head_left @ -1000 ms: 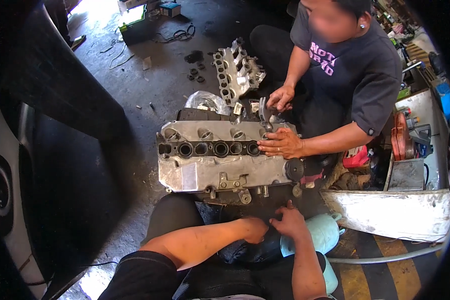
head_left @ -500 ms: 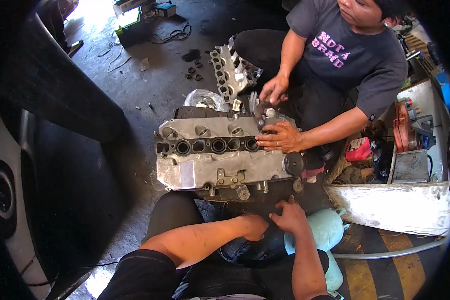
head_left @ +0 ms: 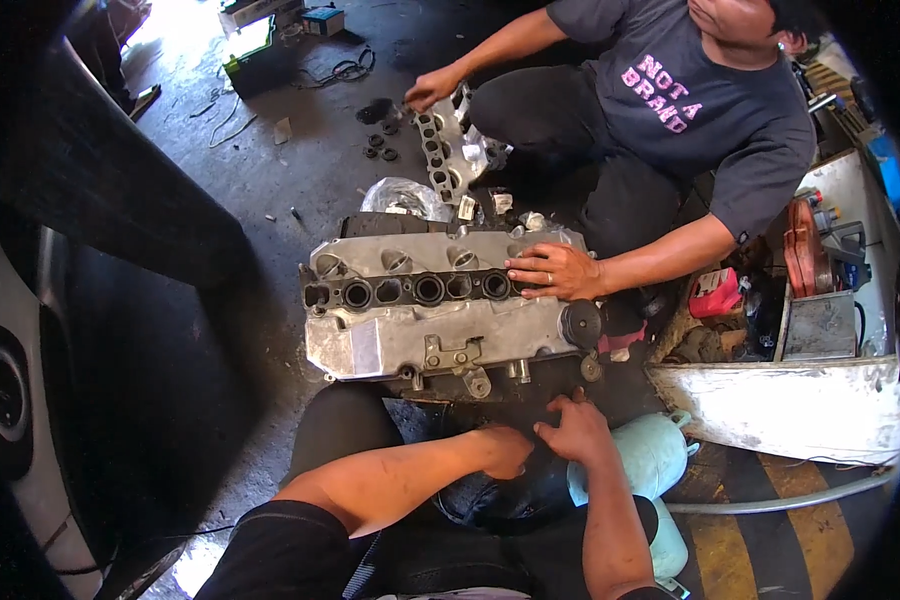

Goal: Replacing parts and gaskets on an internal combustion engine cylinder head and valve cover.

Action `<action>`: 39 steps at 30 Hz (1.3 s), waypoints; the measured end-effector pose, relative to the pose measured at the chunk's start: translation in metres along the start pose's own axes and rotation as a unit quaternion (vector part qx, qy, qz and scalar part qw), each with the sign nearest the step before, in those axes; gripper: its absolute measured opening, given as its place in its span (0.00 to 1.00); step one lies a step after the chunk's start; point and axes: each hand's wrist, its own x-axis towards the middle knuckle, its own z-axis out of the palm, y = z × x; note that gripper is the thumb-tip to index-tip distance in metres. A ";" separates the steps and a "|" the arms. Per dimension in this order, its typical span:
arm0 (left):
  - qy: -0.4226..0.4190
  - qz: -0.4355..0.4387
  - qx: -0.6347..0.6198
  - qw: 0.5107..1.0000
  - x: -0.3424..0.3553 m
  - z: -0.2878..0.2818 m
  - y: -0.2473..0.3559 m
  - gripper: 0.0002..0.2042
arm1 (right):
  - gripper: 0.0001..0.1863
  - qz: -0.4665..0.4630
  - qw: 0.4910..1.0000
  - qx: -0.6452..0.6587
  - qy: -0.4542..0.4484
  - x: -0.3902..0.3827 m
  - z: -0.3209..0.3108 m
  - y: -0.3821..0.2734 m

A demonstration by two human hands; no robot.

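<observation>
My left hand is curled low in front of the metal engine cover; whatever its fingers might hold is hidden. Beside it, my right hand has fingers apart and holds nothing visible, below the cover's bracket and fittings. A co-worker's hand lies flat across the middle row of round seals and openings on the cover. The co-worker's other hand reaches to the top end of an aluminium manifold on the floor behind.
Black rings and a plastic bag lie beyond the cover. A white metal bin of parts stands at right, beside pale green cylinders and a hose. A large dark curved object fills the upper left.
The co-worker's upper hand has left the metal tool near the cover and moved up and left to the manifold. The cover appears slightly left in view. My hands are nearly unchanged.
</observation>
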 end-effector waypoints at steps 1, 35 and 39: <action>-0.001 0.002 0.000 1.000 -0.001 -0.003 0.003 0.19 | 0.31 0.000 1.000 -0.001 0.006 0.000 0.001 0.002; -0.009 -0.004 0.021 1.000 -0.008 -0.008 0.008 0.19 | 0.31 -0.006 0.999 -0.013 0.035 0.001 0.009 0.008; -0.002 -0.005 0.017 1.000 -0.007 -0.006 0.008 0.19 | 0.31 -0.008 1.000 -0.005 0.028 0.006 0.012 0.013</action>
